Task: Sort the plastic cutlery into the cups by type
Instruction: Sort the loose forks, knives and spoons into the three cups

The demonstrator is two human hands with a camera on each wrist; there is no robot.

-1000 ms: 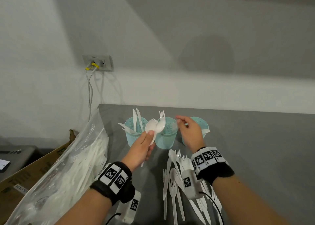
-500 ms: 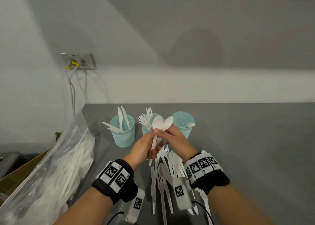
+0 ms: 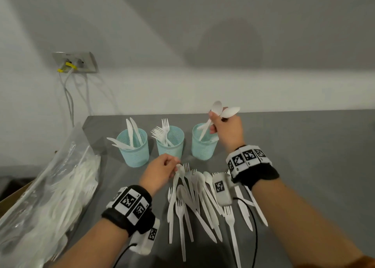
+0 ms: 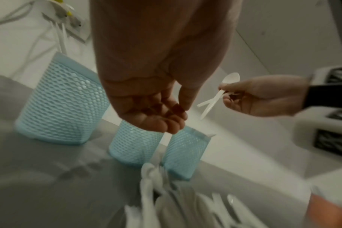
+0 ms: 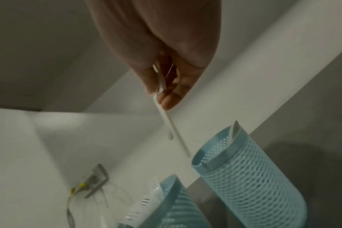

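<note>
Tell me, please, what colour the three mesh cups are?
Light blue; the cups show best in the head view.

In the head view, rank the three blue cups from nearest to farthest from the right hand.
From the right hand:
1. Spoon cup, directly beneath its grip, rightmost.
2. Fork cup, middle of the row.
3. Knife cup, far left, beside the plastic bag.

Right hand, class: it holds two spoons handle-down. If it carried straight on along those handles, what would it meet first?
Most likely the right-hand cup. The right hand grips two spoons whose handles slant down toward its open mouth; the tips look at or just above the rim, though depth is unclear.
</note>
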